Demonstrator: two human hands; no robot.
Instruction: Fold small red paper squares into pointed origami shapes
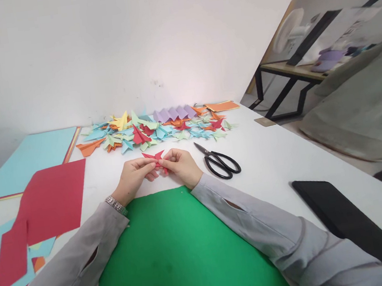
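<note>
Red folded paper point(158, 156) is just past the green sheet point(182, 238), pinched between thumb and fingers of the left hand point(132, 177) and right hand point(184, 166), presumably to steady its small folds, while scissors point(207, 152) lie near the right hand, likely for easy reach.

Loose grey long sleeves point(254, 224) with slit openings near the cuffs, silver-toned link wristwatch band point(116, 205)

Bright, diffuse light. White wall point(171, 47) palest near middle, greyer toward left. Shadows soft, faint. Background at right blurred, grey cloth point(358, 107) smeared. Wide-angle stretch toward edges; sleeves point(258, 223) elongated. Upper right corner dark.
</note>
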